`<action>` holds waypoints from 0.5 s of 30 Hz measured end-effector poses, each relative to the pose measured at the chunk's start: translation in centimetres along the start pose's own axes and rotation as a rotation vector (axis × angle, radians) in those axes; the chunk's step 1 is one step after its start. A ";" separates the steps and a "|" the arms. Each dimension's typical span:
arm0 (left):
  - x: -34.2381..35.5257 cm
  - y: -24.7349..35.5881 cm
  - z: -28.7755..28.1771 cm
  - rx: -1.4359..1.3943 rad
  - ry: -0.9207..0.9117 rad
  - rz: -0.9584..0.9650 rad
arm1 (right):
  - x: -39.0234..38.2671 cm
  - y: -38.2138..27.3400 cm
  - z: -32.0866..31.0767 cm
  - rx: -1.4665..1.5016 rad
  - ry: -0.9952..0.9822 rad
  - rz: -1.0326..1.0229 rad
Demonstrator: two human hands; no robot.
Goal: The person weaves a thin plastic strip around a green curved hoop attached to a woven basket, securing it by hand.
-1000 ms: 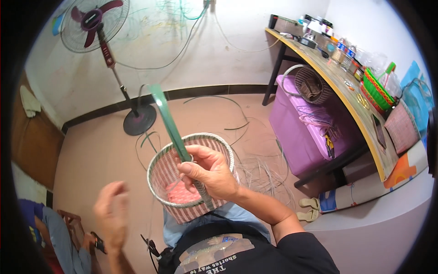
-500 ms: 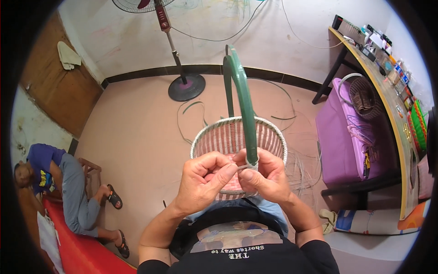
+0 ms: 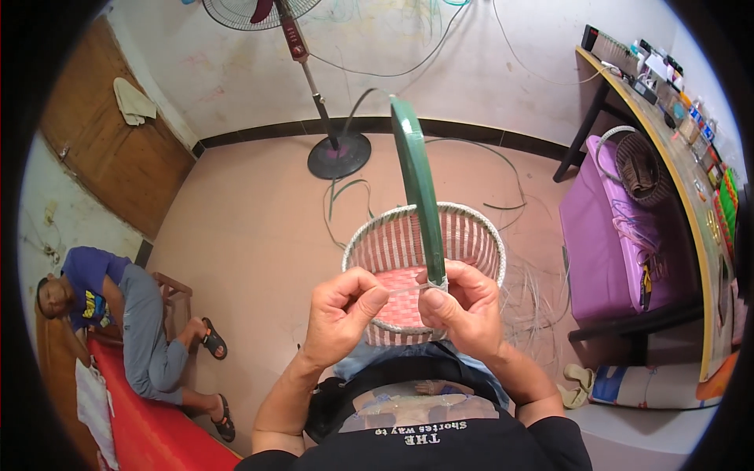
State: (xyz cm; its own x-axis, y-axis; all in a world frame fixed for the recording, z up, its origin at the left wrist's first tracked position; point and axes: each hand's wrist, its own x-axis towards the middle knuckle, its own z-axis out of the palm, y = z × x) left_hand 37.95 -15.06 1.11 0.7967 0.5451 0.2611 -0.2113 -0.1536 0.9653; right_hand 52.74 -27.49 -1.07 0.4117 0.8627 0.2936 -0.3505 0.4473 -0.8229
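Note:
A round woven basket with red-pink and white stripes and a whitish rim sits in front of my body. A thick green strap handle rises from its near right side. My right hand is closed round the handle's lower end, where pale strip is wrapped. With thumb and forefinger, my left hand pinches a thin pale strip, stretched taut across to the wrapped handle end. From the handle's top, a narrow dark green strip arcs away to the left.
A standing fan is by the far wall. Right are a purple box, a cluttered table and loose strip scraps on the floor. Leftward, a person leans by a red bench.
My left hand has drawn away leftward from the handle, pulling the pale strip out longer. The narrow green strip has swung left from behind the handle. The whole view has shifted slightly.

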 end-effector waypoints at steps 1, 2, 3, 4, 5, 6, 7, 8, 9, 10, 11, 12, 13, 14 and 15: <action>0.2 0.3 0.1 0.105 -0.016 -0.004 | 0.0 0.0 0.1 -0.032 -0.009 -0.026; 0.4 0.7 0.3 0.190 -0.041 0.019 | -0.1 0.0 0.3 0.019 -0.017 -0.027; 0.5 1.1 0.5 0.283 -0.057 0.045 | -0.1 0.2 0.6 0.070 -0.025 -0.027; 0.5 1.5 0.7 0.294 -0.062 0.072 | -0.1 0.2 0.8 0.156 -0.053 -0.044; 0.5 1.9 1.0 0.312 -0.060 0.104 | -0.1 0.3 1.1 0.057 -0.029 -0.050; 0.5 2.3 1.3 0.334 -0.059 0.120 | -0.1 0.3 1.3 0.009 -0.022 -0.058; 0.4 2.5 1.5 0.306 -0.046 0.107 | -0.1 0.3 1.5 -0.016 -0.028 -0.071; 0.4 2.6 1.7 0.280 -0.040 0.112 | -0.1 0.3 1.6 -0.019 -0.043 -0.087; 0.3 2.7 1.9 0.247 -0.036 0.108 | -0.2 0.2 1.7 -0.058 -0.011 -0.085; 0.2 2.6 2.2 0.201 -0.022 0.102 | -0.2 0.1 1.8 -0.058 -0.007 -0.095; 0.1 2.4 2.5 0.197 -0.014 0.123 | -0.3 0.1 1.9 -0.045 -0.001 -0.084; 0.0 2.1 2.8 0.178 0.005 0.140 | -0.3 0.1 1.9 -0.001 0.003 -0.075; -0.2 1.8 3.0 0.152 0.017 0.165 | -0.3 0.1 2.1 -0.040 0.028 -0.096; -0.4 1.5 3.3 0.150 0.039 0.167 | -0.4 0.3 2.2 -0.049 0.050 -0.120; -0.6 1.3 3.5 0.141 0.055 0.178 | -0.4 0.4 2.3 -0.036 0.060 -0.148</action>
State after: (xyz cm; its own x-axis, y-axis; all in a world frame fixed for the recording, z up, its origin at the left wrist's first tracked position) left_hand 39.15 -18.46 2.13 0.7212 0.5426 0.4307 -0.2612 -0.3628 0.8945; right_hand 50.46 -27.07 -0.39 0.5064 0.7719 0.3842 -0.2524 0.5588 -0.7899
